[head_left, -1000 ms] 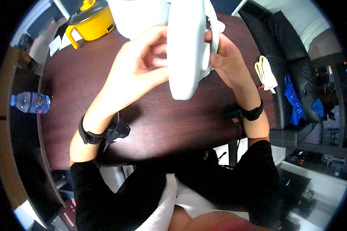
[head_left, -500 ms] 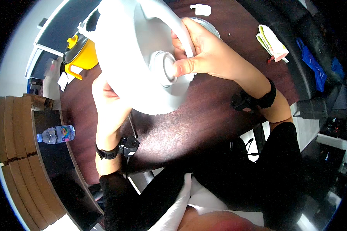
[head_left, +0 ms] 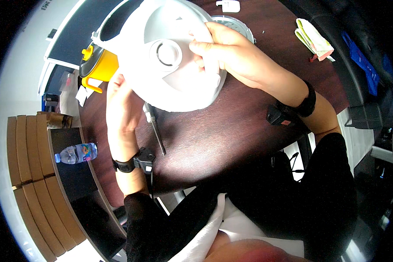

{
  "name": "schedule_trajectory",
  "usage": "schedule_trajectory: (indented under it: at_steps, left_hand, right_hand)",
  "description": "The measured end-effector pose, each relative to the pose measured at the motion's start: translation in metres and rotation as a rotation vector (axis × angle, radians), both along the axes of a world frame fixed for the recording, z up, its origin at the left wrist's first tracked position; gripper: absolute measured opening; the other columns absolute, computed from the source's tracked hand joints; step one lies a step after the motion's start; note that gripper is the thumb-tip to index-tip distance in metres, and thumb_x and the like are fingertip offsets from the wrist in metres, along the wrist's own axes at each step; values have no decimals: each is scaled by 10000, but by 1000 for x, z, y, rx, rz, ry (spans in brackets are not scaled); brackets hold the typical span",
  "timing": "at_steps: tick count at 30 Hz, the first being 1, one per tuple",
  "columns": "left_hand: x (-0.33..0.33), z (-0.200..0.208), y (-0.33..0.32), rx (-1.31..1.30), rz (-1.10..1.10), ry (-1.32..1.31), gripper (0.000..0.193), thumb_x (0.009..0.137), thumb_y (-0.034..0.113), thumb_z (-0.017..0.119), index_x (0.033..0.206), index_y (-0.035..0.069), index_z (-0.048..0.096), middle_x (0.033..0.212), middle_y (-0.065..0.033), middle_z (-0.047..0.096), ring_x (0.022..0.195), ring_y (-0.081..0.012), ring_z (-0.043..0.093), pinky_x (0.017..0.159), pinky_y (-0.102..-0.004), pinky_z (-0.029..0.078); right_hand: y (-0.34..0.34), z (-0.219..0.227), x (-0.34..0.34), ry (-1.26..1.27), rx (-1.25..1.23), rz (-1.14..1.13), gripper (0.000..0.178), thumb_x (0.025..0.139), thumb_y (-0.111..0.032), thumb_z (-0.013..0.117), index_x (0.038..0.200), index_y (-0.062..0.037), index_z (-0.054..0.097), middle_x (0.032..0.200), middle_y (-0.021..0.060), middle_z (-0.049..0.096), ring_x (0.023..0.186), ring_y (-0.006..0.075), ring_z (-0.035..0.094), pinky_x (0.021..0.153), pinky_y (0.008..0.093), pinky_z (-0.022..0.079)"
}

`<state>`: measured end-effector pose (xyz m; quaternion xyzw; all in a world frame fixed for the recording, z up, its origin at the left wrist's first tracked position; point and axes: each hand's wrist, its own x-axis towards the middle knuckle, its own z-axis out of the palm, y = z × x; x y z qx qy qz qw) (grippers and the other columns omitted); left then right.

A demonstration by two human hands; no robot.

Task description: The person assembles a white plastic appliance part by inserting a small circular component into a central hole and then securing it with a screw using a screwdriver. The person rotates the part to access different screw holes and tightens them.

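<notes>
From my remote seat I see the white plastic housing (head_left: 183,94) up in front of me, held above the dark reddish counter (head_left: 214,135) between both hands. My right hand (head_left: 233,54) is clamped on its curved handle (head_left: 212,61), thumb on the near side; the fingers wrap out of sight behind it. My left hand (head_left: 122,102) meets the lower-left edge from below, but its fingertips are partly hidden, so I cannot tell whether they grip or merely support.

The relation I watch is knob to hand: the round knob (head_left: 167,53) faces up toward me, lying left of the right thumb, with a gap between them. The right hand is the nearer one; the left is off below and left. The handle's long axis runs from upper left down to lower right.

A slender dark rod with a pale end (head_left: 149,113) sits just right of my left hand. The yellow pot (head_left: 109,65) stands behind that hand, and the folded cloth (head_left: 314,39) lies well off right.
</notes>
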<state>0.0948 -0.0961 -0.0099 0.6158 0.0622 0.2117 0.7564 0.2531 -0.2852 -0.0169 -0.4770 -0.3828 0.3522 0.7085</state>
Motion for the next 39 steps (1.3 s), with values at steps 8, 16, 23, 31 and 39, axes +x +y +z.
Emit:
schedule_trajectory:
  at_steps: [8, 16, 23, 31, 39]
  left_hand:
    - [2, 20, -31, -22, -10, 44, 504, 874, 250, 608, 1249, -50, 454, 1122, -112, 593, 1063, -184, 560, 935, -328, 432]
    - [9, 4, -33, 393, 234, 110, 460, 733, 155, 773, 1077, -14, 521, 977, -80, 607, 896, -139, 577, 832, -270, 458]
    - [14, -5, -26, 618, 304, 101, 549, 718, 251, 778, 1124, -18, 524, 1002, -96, 598, 940, -171, 568, 846, -305, 454]
    - [6, 3, -28, 282, 126, 50, 444, 809, 232, 700, 1143, -3, 526, 1038, -101, 601, 986, -179, 565, 868, -318, 453]
    - [-6, -2, -19, -111, -177, 23, 503, 888, 246, 581, 1291, -2, 408, 1240, -117, 527, 1153, -226, 515, 984, -405, 416]
  right_hand:
    - [-4, -6, -6, -407, -79, -147, 388, 927, -115, 499, 1259, 34, 365, 1024, 72, 528, 895, 93, 554, 777, 245, 482]
    - [-7, -9, -16, -764, 13, -313, 397, 916, -66, 491, 1266, 17, 324, 1097, 150, 503, 1039, 179, 513, 869, 310, 429]
    - [-5, -16, -13, -773, 23, -315, 398, 920, -76, 490, 1266, 12, 314, 1076, 153, 503, 1019, 165, 512, 867, 301, 429]
    - [5, -14, 1, -637, 118, -371, 368, 896, -120, 559, 1193, 25, 396, 1013, 88, 524, 934, 139, 534, 817, 278, 448]
    - [-1, 8, 3, -347, 71, -130, 369, 777, -186, 740, 974, -52, 459, 803, -27, 464, 737, 53, 498, 660, 198, 431]
